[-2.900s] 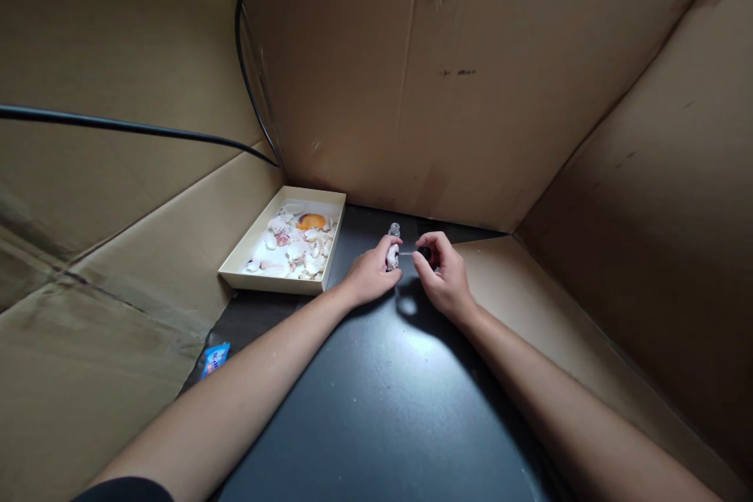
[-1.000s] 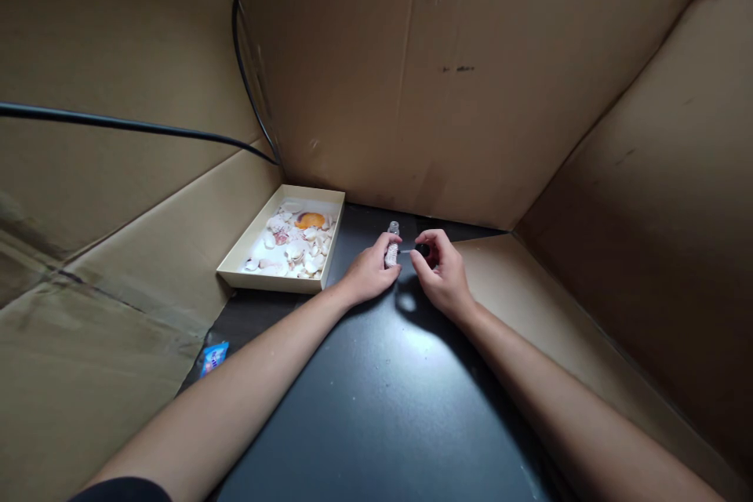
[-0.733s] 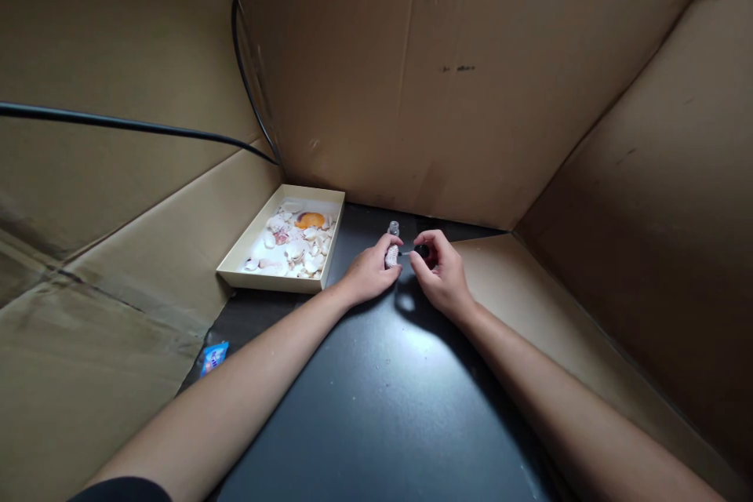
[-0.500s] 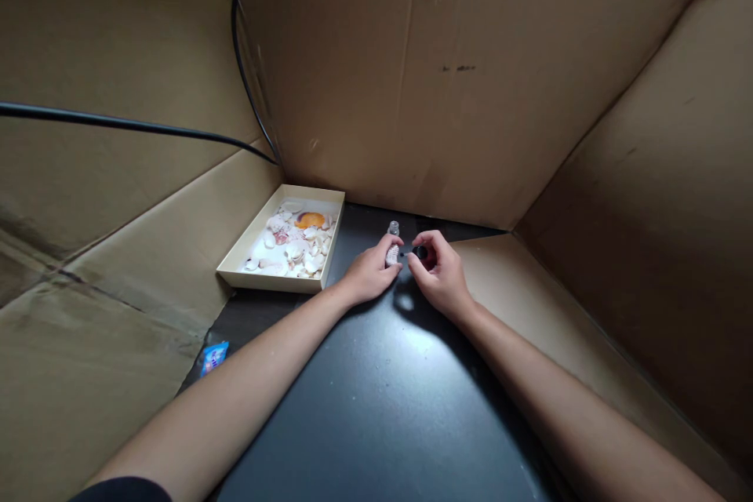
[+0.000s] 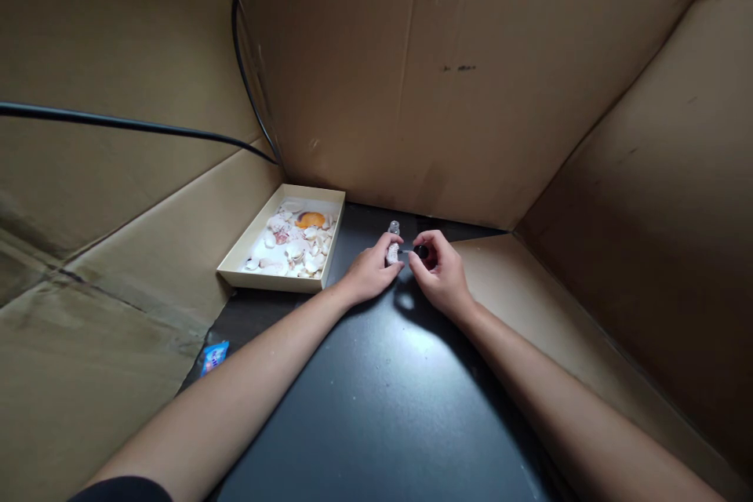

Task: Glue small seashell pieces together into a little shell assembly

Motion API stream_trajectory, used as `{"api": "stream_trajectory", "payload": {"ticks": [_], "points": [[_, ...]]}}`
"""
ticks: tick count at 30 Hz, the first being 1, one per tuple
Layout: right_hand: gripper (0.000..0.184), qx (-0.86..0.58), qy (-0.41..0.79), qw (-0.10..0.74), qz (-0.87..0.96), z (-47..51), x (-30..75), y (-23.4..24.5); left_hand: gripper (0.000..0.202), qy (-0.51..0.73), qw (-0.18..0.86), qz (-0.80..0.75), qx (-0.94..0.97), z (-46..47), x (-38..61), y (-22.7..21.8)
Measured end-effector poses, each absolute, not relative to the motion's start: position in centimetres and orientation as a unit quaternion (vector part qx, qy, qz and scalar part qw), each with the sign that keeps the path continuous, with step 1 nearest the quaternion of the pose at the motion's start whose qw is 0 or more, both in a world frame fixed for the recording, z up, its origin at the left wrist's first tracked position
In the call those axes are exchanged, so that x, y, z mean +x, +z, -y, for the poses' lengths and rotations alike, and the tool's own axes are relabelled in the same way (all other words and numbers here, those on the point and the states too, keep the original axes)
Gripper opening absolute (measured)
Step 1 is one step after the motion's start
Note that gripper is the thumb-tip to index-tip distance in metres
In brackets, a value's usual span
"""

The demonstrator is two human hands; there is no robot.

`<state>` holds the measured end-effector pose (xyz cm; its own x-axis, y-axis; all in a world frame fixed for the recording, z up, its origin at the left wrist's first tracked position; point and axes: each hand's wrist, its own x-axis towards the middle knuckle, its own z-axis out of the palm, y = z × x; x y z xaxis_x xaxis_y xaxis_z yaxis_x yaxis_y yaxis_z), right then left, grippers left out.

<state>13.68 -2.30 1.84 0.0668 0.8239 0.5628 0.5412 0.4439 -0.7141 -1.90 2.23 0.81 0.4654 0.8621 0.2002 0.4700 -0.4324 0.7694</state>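
A small clear glass bottle (image 5: 394, 227) stands upright, with whitish, ridged material around or inside its lower part. My left hand (image 5: 374, 273) is closed on it, thumb and fingers on either side. Just to its right, my right hand (image 5: 441, 271) is closed in a pinch. A small dark round thing (image 5: 420, 251) shows between its fingers. A thin dark stem (image 5: 405, 252) runs from the fingertips to the bottle's side and seems to touch it. The exact kind of the held thing cannot be made out.
A shallow cream tray (image 5: 276, 281) of seashells, one bright orange (image 5: 310, 220), lies at the back left of the dark table (image 5: 353, 408). A blue packet (image 5: 214, 358) lies beside my left forearm. Cardboard walls (image 5: 459, 110) enclose the table; a black cable (image 5: 147, 125) hangs at left.
The thin stem from my right hand now reaches the bottle's side, where its dark tip was a little apart before. Both hands have hardly moved.
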Motion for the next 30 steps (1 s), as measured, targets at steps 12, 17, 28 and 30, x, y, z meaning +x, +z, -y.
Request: {"api": "stream_trajectory", "payload": {"ticks": [12,17,28,30], "points": [[0.011,-0.495,0.139,0.535,0.67,2.35,13.74,1.95,0.047,0.284,0.309,-0.418,0.806,-2.03,-2.02,0.94],[0.012,-0.498,0.14,0.529,0.673,2.33,13.77,1.87,0.045,0.281,0.301,-0.419,0.809,-2.0,-2.02,0.93],[0.013,-0.504,0.138,0.533,0.666,2.35,13.7,1.87,0.052,0.287,0.309,-0.433,0.797,-1.8,-1.89,1.25],[0.011,-0.495,0.144,0.538,0.667,2.37,13.7,1.88,0.052,0.285,0.306,-0.435,0.797,-1.76,-1.9,1.29]]}}
